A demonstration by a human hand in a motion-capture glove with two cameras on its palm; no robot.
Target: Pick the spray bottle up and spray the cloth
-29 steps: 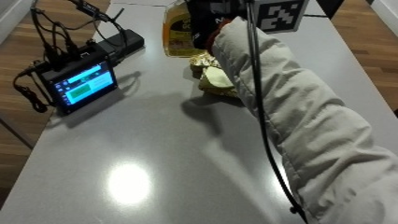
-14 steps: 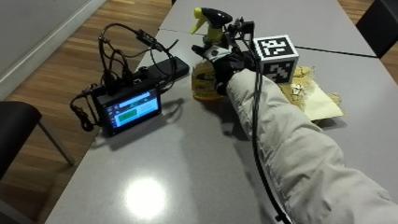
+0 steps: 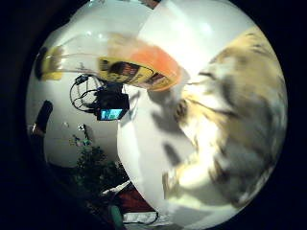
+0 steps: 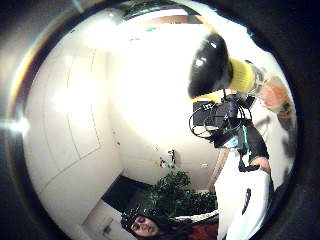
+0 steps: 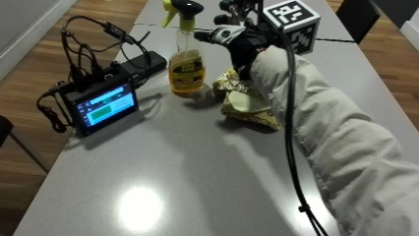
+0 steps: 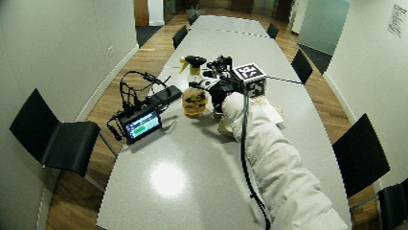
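The spray bottle is seen standing upright on the grey table, filled with amber liquid and fitted with a yellow neck and a black trigger head. A yellow label is carried on its front. In the little finger side palm view the spray bottle is spread across the picture, close to the palm, and in the thumb side palm view its black head and yellow collar are shown near the camera.

Just beside the bottle, on the side toward the sleeve, the cloth is laid crumpled on the table; it is pale yellow with a darker pattern. The cloth fills much of the little finger side palm view.

The gloved right hand is held above the cloth and beside the upper part of the bottle. Whether its fingers are curled round the bottle or merely near it cannot be told from any view. A pale padded sleeve is stretched from the hand toward the near edge of the table.

On the far side of the bottle, a small monitor with a lit green and blue screen is set on the table, with black cables looped over it and a black box behind it. Wooden flooring is visible past the table's edge.
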